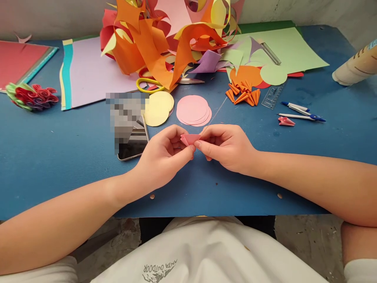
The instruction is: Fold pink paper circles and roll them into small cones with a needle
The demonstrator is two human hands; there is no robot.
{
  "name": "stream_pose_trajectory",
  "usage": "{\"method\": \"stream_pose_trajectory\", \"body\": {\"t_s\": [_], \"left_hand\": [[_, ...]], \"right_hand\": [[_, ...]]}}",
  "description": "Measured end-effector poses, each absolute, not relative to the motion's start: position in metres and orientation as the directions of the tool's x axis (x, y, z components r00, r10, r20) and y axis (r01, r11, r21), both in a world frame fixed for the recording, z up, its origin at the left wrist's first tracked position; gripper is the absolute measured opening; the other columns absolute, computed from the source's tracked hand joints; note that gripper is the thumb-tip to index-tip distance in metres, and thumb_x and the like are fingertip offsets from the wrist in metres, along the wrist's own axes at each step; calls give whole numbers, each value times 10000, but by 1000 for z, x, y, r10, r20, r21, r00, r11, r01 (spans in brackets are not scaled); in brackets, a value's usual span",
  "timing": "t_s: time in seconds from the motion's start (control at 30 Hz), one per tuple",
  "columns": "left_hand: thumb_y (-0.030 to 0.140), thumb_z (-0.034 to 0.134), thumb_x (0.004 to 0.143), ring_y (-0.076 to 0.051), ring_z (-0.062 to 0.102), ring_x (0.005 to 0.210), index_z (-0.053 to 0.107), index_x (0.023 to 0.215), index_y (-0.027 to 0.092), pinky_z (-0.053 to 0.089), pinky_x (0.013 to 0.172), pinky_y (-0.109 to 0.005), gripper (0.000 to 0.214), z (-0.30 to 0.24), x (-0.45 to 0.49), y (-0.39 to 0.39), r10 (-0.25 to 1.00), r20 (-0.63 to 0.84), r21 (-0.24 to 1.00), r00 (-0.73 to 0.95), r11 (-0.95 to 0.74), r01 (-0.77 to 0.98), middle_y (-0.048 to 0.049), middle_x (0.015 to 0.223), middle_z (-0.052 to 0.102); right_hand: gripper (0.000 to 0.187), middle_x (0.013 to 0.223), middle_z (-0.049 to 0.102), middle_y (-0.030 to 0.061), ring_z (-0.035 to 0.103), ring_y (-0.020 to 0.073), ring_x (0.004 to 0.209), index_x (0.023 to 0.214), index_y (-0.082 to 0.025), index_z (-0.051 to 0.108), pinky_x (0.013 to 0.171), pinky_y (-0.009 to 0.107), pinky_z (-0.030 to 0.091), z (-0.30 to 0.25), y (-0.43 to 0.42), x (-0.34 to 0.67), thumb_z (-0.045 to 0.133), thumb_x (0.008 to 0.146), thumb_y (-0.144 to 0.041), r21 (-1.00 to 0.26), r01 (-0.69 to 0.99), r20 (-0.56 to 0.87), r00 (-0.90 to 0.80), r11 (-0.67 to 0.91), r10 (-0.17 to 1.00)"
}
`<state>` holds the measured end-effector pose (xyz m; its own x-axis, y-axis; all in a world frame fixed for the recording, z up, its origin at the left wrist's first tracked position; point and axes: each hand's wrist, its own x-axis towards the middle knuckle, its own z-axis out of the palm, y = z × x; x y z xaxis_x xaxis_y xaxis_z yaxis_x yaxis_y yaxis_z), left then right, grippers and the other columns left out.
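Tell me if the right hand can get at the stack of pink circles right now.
Probably yes: the pink circles lie uncovered just beyond the right hand, though it would first have to let go of the folded pink paper.

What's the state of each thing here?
Pink paper: folded, held
Left hand: pinching pink paper
Right hand: pinching pink paper
Pink circles: stacked flat, slightly fanned
Yellow circles: stacked flat
Orange cones: folded, loosely piled
Orange scraps: curled, heaped
Scissors: partly covered; open or shut unclear
Ruler: lying flat
Phone: lying flat, partly blurred
Pens: lying flat
Container: standing
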<state>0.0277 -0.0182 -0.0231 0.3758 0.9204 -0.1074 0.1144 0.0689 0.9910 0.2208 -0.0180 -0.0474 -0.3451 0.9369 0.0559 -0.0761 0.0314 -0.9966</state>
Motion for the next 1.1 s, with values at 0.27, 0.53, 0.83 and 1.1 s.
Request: {"method": "stream_pose_trajectory", "body": {"t_s": [0.27, 0.53, 0.83, 1.1], "left_hand": [[209, 745, 799, -116, 597, 660, 567, 796, 198, 463, 578, -228, 179, -21, 27, -18, 913, -161, 977, 374, 94, 192, 28, 709, 603], [193, 724, 828, -108, 543, 640, 637, 804, 199, 472, 583, -238, 91, -22, 28, -23, 928, -17, 952, 372, -99, 290, 27, 723, 604], [196, 719, 833, -115, 525, 607, 709, 811, 201, 463, 560, -244, 25, -19, 27, -22, 929, -2, 940, 369, -124, 317, 21, 687, 616], [207, 736, 810, -134, 568, 686, 668, 782, 205, 497, 619, -250, 74, -20, 27, -20, 928, 5, 951, 374, -119, 284, 5, 744, 646]], "right_hand": [[145, 634, 629, -27, 504, 71, 540, 782, -142, 720, 486, 215, 394, -47, -17, 221, 813, 818, -247, -988, -152, 68, -390, 8, 918], [202, 575, 543, -45, 456, 69, 517, 708, -146, 657, 469, 210, 356, -45, -19, 219, 811, 797, -242, -998, -55, -19, -332, -40, 943], [222, 587, 554, -48, 447, 65, 536, 681, -157, 613, 478, 204, 358, -45, -17, 220, 800, 782, -223, -997, -76, 11, -357, -17, 934], [251, 648, 613, -30, 486, 78, 573, 743, -163, 654, 522, 216, 412, -50, -15, 221, 874, 768, -281, -986, -164, 31, -378, -34, 925]]}}
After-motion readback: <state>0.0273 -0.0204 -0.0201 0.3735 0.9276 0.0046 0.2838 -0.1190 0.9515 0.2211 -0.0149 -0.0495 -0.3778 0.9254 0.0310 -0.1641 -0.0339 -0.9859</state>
